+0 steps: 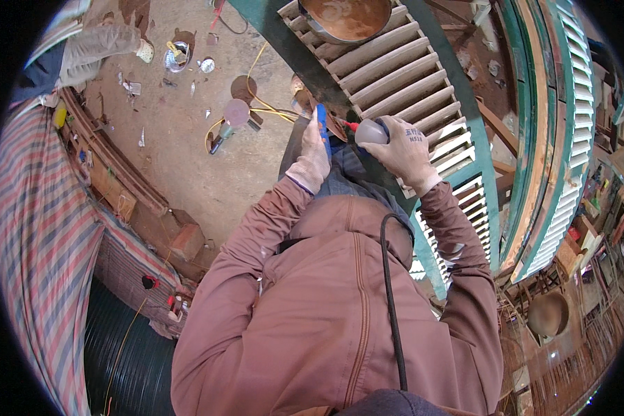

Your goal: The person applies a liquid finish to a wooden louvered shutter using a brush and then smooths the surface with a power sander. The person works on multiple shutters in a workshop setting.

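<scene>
Largest item: from my remote view, the slatted panel point(399, 62) lies ahead and to the right, its lower part beneath the right forearm. CAUTION: a knock from that elbow could jolt it. The bowl point(317, 29) rests directly on its far slats; a jolt could tip the bowl and spread its brown contents.

The disc grinder point(233, 116) sits on the floor to the left. Its yellow cord point(275, 112) reaches close to the legs; a shifted foot could snag it and drag the tool.

The right hand point(403, 147) is clenched around a translucent bottle point(372, 132), held above the lap, beside the panel edge. Excess squeeze could discharge fluid onto the glove or trousers point(340, 173).

The left hand point(312, 158) stands edge-on. A blue strip point(322, 123) shows along its palm side; I cannot tell whether the fingers grasp it.

Smallest item: the red nozzle point(353, 127) points toward the left hand. If either wrist drifts, the outflow could miss and wet the left glove.
</scene>
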The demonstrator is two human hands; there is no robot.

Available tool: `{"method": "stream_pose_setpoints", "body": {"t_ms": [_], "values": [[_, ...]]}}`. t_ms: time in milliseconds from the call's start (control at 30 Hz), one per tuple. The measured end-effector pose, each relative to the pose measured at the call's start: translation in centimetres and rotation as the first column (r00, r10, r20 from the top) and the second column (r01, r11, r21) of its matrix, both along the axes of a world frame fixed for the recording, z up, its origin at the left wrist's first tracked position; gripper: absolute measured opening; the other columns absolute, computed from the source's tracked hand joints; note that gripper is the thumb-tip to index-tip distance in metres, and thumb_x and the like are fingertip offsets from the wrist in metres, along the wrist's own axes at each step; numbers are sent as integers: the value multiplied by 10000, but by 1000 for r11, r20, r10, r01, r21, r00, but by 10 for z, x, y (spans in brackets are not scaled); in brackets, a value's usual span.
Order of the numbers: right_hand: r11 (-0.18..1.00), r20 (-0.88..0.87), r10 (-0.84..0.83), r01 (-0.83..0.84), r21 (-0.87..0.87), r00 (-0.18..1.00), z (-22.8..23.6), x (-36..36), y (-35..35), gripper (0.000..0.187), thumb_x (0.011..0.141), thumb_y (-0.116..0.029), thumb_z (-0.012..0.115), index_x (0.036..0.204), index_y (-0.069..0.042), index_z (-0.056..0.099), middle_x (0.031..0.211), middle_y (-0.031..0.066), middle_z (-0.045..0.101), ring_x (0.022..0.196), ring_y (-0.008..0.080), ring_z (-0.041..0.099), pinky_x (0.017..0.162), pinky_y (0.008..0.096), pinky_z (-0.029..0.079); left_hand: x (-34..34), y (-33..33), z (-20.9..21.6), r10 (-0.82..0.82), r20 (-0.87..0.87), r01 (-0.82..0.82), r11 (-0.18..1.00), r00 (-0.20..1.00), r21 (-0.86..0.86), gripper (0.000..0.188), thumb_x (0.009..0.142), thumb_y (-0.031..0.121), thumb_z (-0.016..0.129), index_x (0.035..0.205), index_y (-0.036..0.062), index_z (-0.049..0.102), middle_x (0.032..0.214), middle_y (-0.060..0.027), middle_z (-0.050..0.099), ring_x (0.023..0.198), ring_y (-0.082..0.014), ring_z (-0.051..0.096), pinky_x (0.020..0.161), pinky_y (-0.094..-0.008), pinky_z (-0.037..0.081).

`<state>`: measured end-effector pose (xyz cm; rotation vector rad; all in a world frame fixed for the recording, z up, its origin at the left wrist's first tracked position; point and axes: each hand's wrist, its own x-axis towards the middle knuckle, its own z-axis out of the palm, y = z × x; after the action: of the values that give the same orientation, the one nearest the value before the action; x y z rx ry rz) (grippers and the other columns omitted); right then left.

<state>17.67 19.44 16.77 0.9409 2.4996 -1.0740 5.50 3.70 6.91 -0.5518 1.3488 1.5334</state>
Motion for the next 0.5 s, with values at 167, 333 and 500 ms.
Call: {"method": "stream_pose_setpoints", "body": {"t_ms": [167,333,500], "values": [[1000,-29,-4,4,7,1000,-9,-11,2,544,787,-442,769,1146,-40,693,1066,172,717,1007,354,708,860,475,554,-1,-2,-1,0,19,-2,997,1000,72,586,1082,465,378,1556,122,378,1406,-103,566,1198,-287,636,999,-491,559],[999,-43,-23,25,27,999,-11,-7,1,548,785,-450,767,1142,-40,694,1090,170,713,1007,349,708,862,474,553,0,2,3,29,29,-30,998,999,55,588,1088,482,357,1544,112,387,1407,-108,565,1206,-290,631,1006,-490,555],[1000,59,-21,21,-7,998,5,3,1,587,774,-470,793,1160,-35,715,1103,180,728,1046,356,706,903,440,550,3,-2,-5,25,-37,-22,996,999,87,573,1088,479,372,1527,112,408,1374,-107,582,1182,-270,638,998,-473,557]]}}
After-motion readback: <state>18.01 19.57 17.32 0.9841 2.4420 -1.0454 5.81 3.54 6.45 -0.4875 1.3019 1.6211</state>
